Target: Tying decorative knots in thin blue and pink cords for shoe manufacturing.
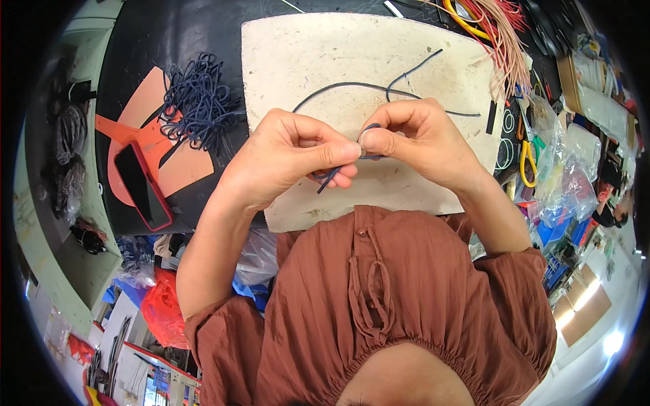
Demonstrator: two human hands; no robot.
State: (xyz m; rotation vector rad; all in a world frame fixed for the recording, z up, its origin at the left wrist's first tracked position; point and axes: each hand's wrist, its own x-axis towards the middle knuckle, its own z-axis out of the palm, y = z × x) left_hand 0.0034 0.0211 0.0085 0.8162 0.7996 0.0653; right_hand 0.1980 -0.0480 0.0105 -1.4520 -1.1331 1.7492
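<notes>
A thin dark blue cord (345, 84) runs in a curve over the pale board (284, 61), with one end looping up and crossing itself at the upper right. My left hand (308, 152) pinches part of this cord between thumb and fingers, and a short end sticks out below them. Close beside it, thumb tips almost touching, my right hand (406, 139) grips a small bend of the same cord. Whether a knot lies between the fingertips is hidden. Left of the board lies a tangled heap of dark blue cords (200, 101).
A phone in a red case (142, 186) rests on orange and peach flat pieces (135, 101) at the left. Yellow-handled scissors (527, 164) lie at the right, near clear plastic bags (562, 169). A bundle of red and pink strands (497, 40) hangs over the board's upper right corner.
</notes>
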